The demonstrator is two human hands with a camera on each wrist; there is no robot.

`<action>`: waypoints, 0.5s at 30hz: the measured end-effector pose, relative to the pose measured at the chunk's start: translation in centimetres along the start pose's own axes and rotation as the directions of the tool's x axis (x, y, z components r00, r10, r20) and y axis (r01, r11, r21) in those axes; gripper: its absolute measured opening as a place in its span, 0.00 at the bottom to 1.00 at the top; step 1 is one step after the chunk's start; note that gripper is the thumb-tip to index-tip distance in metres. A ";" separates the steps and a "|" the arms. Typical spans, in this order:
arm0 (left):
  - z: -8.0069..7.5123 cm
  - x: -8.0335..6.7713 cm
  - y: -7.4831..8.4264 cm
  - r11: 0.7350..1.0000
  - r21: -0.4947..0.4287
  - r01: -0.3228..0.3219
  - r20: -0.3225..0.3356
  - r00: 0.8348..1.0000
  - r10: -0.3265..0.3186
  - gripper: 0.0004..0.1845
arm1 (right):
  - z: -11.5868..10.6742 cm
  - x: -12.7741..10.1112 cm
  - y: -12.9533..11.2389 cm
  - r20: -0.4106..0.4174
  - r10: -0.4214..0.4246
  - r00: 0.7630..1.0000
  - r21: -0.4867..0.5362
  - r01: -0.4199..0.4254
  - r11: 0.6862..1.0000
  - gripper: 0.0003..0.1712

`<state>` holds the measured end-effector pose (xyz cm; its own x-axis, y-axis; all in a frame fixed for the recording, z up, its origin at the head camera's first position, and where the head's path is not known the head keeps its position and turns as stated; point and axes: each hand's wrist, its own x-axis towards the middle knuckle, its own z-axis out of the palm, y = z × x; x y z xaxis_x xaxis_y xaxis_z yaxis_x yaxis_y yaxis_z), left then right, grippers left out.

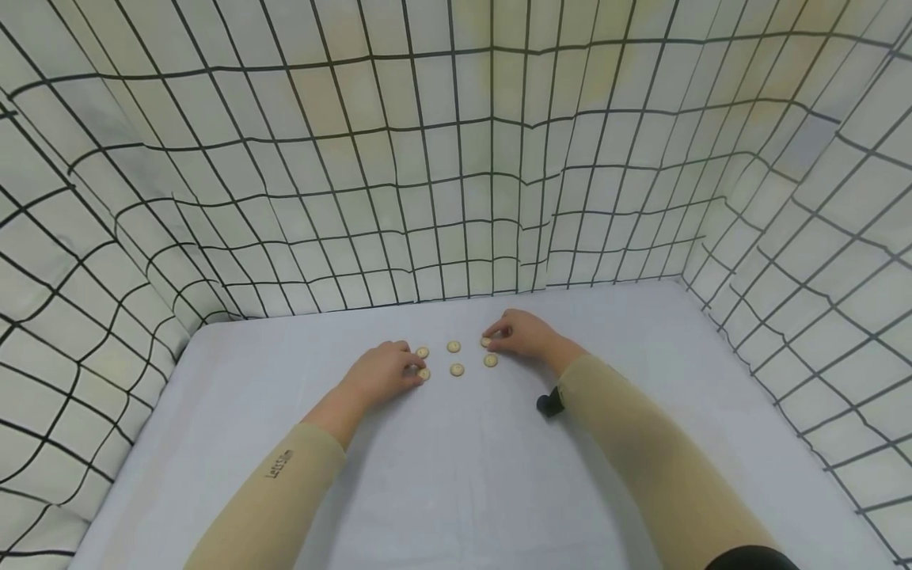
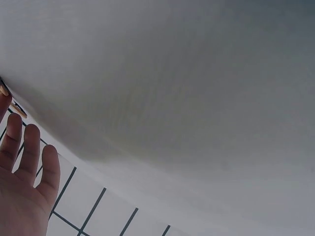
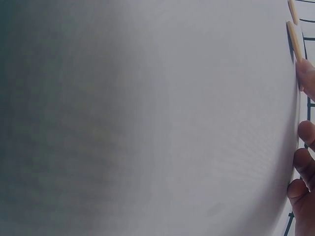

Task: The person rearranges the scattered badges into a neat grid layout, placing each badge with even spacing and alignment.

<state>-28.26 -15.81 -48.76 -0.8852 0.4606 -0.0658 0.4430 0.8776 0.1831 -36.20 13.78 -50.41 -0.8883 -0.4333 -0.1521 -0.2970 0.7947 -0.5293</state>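
Several small round beige discs lie in two rows on the pale table (image 1: pixel 456 475). My left hand (image 1: pixel 412 369) rests flat beside the left pair, its fingertips touching the upper left disc (image 1: pixel 423 352) and the lower left disc (image 1: pixel 424 374). In the left wrist view its fingers (image 2: pixel 29 147) are nearly straight, and a disc edge (image 2: pixel 18 109) shows by them. My right hand (image 1: pixel 493 339) pinches the upper right disc (image 1: pixel 485 342) with curled fingers. The lower right disc (image 1: pixel 490 360) lies just below it. The right wrist view shows a fingertip (image 3: pixel 307 73) against a disc edge (image 3: pixel 294 44).
Two middle discs (image 1: pixel 454 347) (image 1: pixel 457 370) lie untouched between the hands. A black wrist camera (image 1: pixel 549 404) hangs under my right forearm. Cloth walls with a black grid (image 1: pixel 456 198) enclose the table at the back and on both sides.
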 end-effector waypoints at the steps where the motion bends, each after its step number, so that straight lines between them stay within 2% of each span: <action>1: 0.0 0.0 0.0 1.000 -0.001 -0.001 0.000 1.000 0.001 0.14 | 0.0 0.0 0.0 0.000 -0.002 1.000 -0.001 0.002 1.000 0.18; 15: 0.0 -0.2 0.3 0.999 -0.013 0.032 -0.010 0.999 -0.032 0.16 | 0.0 -0.1 -0.2 0.001 0.015 1.000 0.014 -0.015 1.000 0.20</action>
<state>-27.93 -15.70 -48.65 -0.9003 0.4310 -0.0614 0.4129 0.8900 0.1935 -36.06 13.67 -50.32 -0.8923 -0.4219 -0.1607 -0.2790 0.7951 -0.5385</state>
